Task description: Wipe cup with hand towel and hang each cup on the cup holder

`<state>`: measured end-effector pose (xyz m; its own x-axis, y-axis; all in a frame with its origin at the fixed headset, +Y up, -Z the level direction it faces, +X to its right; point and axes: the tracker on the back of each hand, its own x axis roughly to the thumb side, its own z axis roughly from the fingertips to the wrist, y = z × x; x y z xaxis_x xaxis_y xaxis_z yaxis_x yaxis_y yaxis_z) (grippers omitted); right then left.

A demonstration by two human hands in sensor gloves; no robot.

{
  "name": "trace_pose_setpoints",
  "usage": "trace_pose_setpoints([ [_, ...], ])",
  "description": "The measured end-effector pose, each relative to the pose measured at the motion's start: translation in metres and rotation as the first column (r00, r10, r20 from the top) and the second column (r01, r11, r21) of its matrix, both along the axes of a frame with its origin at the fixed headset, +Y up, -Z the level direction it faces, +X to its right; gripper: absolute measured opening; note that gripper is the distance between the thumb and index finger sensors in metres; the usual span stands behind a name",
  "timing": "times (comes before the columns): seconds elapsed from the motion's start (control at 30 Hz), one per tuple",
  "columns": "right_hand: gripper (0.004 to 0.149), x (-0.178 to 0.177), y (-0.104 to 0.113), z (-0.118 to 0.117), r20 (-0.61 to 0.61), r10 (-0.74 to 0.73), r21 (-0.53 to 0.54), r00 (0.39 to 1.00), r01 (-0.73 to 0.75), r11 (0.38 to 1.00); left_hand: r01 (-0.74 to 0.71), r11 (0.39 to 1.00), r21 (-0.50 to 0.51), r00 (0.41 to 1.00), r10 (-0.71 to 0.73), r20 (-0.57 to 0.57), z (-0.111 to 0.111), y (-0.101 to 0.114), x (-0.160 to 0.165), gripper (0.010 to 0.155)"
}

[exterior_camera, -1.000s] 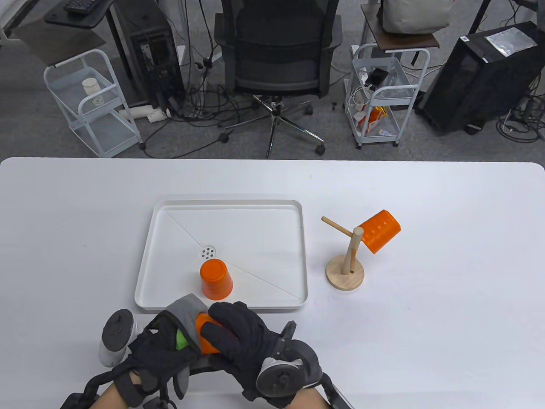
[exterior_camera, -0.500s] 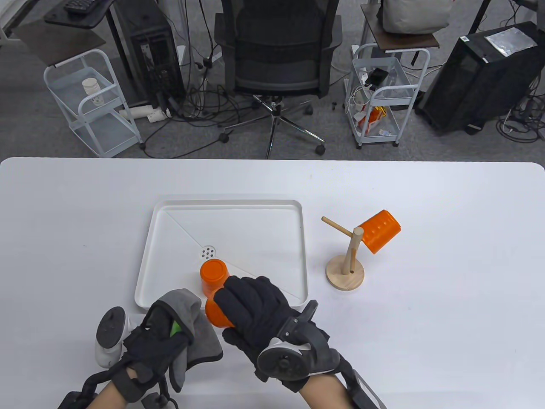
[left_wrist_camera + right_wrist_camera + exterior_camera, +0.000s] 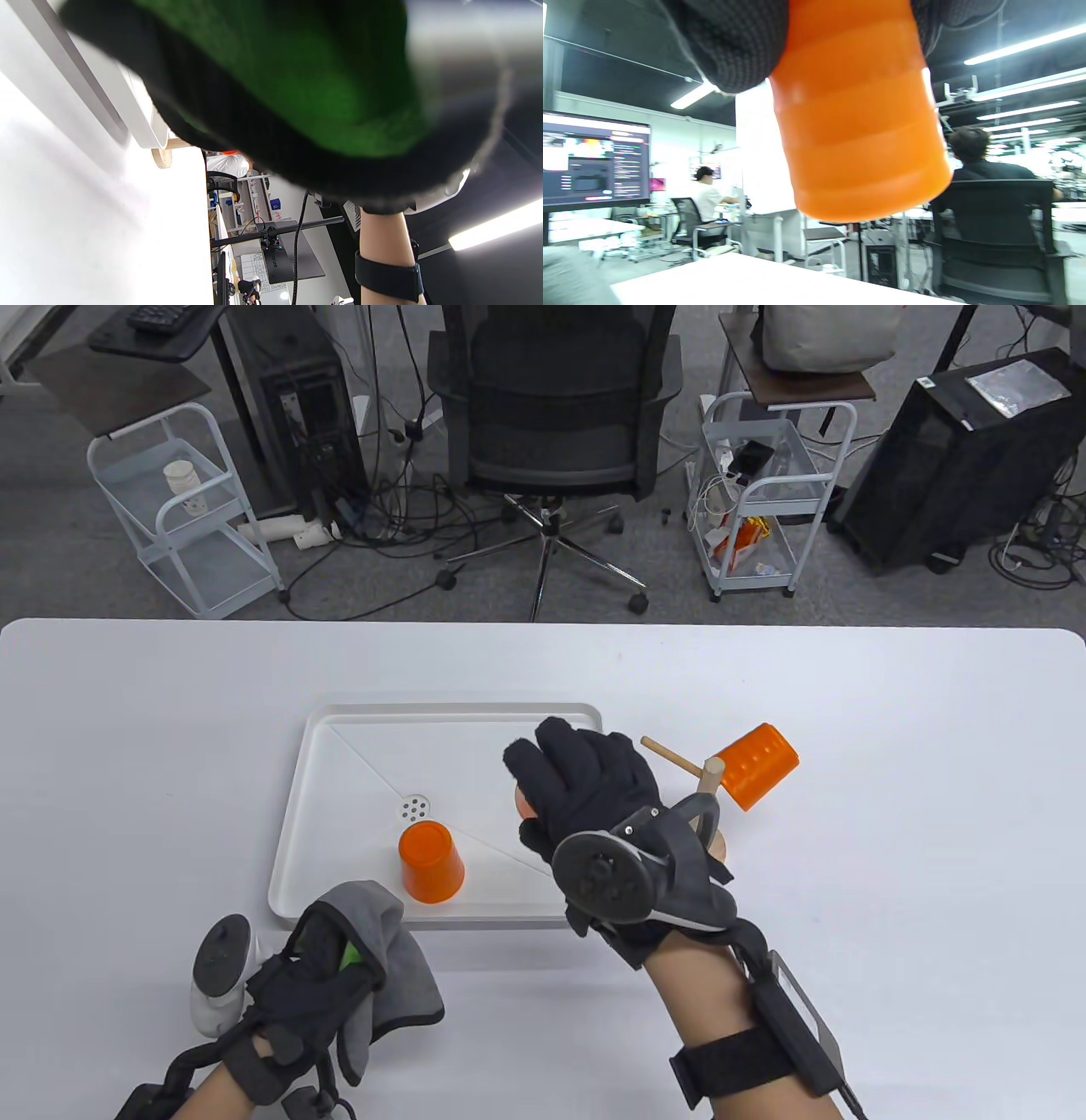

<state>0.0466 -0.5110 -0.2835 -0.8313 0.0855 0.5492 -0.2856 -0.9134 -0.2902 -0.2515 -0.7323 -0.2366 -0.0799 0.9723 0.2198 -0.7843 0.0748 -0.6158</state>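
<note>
Cup [image 3: 857,114] now carried nearer cup holder [image 3: 711,774].

Right hand [image 3: 585,780] reaches forward over the table, forearm bare and stretched out from the bottom edge, black strap and sensor box on the wrist, round tracker on the back of the hand. Fingers curled down around an orange cup [image 3: 857,114], mostly hidden under the palm in the table view; right wrist view shows gloved fingers wrapping its upper part. Left hand [image 3: 314,993] low near the bottom edge, palm side up-ish, fingers curled on a grey hand towel [image 3: 394,967] draped over them; tracker sticks out to its left. Left wrist view blurred, mostly glove.
</note>
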Motion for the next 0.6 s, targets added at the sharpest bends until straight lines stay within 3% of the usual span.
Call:
trace_pose_setpoints([
  [0.23, 0.069, 0.002, 0.001, -0.036, 0.160, 0.040, -0.090, 0.986, -0.025, 0.996, -0.001, 1.000, -0.003, 1.000, 0.001, 0.002, -0.001, 0.000, 0.000, 0.080],
  [0.6, 0.068, -0.002, -0.022, -0.083, 0.335, 0.213, -0.233, 0.918, -0.138, 0.963, -0.004, 1.000, 0.001, 1.000, 0.004, 0.007, -0.001, 0.000, -0.001, 0.080],
])
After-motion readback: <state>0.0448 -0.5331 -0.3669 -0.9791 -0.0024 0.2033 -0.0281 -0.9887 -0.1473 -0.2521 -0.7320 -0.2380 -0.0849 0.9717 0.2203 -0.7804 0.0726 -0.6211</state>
